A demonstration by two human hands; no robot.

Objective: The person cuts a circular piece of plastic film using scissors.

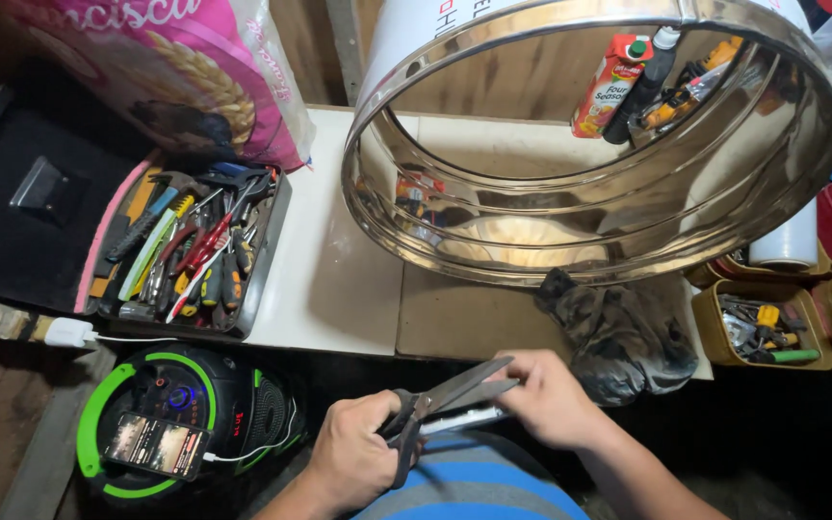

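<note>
Head view: shears (455,390) tips toward upper right.

- Left hand (356,453): bare, no glove, no ring or watch to be seen; it shows at the lower middle of the frame.
- Right hand (553,397): bare too, no glove, nothing worn on the fingers or wrist.
- Both forearms are uncovered as far as the bottom edge of the frame; no sleeve reaches them.
- Shirt (474,481): seen at the bottom centre, between the forearms, with broad horizontal stripes of bright blue and grey.
- The cloth looks smooth and plain, with no print, buttons or pocket in the part that shows.
</note>
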